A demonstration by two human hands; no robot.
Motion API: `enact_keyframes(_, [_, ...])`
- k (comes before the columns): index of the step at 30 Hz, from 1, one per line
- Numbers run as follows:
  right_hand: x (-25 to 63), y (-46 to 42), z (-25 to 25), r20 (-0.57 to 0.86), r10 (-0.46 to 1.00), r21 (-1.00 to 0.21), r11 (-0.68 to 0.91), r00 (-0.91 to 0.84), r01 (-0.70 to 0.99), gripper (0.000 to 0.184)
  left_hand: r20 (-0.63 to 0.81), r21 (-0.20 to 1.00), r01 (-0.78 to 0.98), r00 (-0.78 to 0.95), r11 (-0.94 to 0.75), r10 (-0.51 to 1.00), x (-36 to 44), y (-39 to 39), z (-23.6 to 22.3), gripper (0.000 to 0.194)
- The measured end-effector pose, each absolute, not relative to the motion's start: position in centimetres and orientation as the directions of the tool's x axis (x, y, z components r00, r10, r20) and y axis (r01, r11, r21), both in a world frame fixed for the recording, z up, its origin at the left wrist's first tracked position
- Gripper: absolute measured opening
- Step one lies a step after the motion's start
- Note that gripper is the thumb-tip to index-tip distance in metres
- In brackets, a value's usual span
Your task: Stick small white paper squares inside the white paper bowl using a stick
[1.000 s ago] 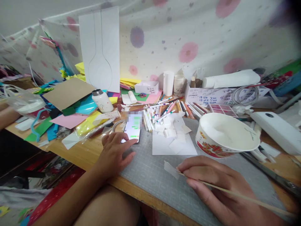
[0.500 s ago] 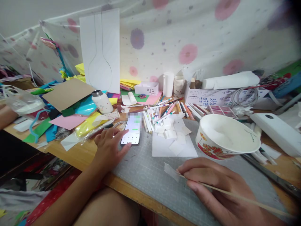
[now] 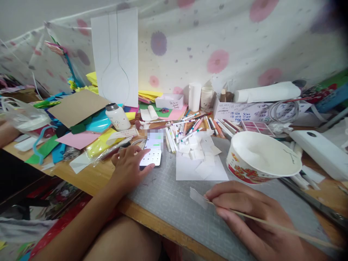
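Observation:
My left hand (image 3: 127,167) rests on the table edge with its thumb on the lit screen of a phone (image 3: 152,152) that lies flat by the grey cutting mat (image 3: 174,195). My right hand (image 3: 244,214) lies on the mat at the lower right, its fingers closed on a thin wooden stick (image 3: 274,226) with a small white paper piece (image 3: 197,196) at its tip. A heap of white paper squares (image 3: 199,154) sits on a white sheet just beyond.
A large paper bowl (image 3: 262,157) stands right of the paper heap. Several markers (image 3: 190,125), a white bottle (image 3: 117,116), paper cups (image 3: 206,97), coloured paper sheets (image 3: 81,139) and a brown card (image 3: 77,107) crowd the back and left. A white device (image 3: 318,152) lies at far right.
My left hand has shifted slightly on the phone, and the screen now shows a keypad-like layout. My right hand with the stick has stayed in place.

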State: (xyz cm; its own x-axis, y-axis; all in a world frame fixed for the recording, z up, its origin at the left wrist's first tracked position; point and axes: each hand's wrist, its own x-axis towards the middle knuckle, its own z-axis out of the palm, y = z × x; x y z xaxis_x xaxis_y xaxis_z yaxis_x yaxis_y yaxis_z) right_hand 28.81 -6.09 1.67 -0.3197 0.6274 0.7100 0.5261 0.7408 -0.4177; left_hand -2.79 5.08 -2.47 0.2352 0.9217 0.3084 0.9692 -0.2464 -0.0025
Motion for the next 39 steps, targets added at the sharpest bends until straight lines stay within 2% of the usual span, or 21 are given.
enact_keyframes(12, [28.4, -6.1, 2.0, 0.723, 0.617, -0.412, 0.746, -0.311, 0.523, 0.019, 0.383, -0.009, 0.969, 0.231, -0.247, 0.894, -2.8, 4.0, -2.4, 0.042])
enact_keyframes(17, [28.6, -6.3, 2.1, 0.708, 0.628, -0.42, 0.743, -0.324, 0.521, 0.018, 0.408, 0.003, 0.987, 0.148, -0.163, 0.901, -3.2, 4.4, -2.5, 0.045])
enact_keyframes(27, [28.8, -6.2, 2.1, 0.719, 0.616, -0.403, 0.746, -0.321, 0.53, 0.018, 0.377, -0.011, 0.988, 0.148, -0.155, 0.914, -3.0, 4.6, -2.5, 0.045])
enact_keyframes(31, [28.6, -6.2, 2.2, 0.715, 0.62, -0.402, 0.742, -0.322, 0.536, 0.017, 0.38, -0.01, 0.981, 0.184, -0.195, 0.906, -3.1, 4.4, -2.5, 0.046])
enact_keyframes(39, [28.7, -6.2, 2.1, 0.71, 0.622, -0.41, 0.746, -0.329, 0.525, 0.018, 0.342, -0.01, 0.909, 0.394, -0.416, 0.853, -2.7, 3.6, -2.4, 0.042])
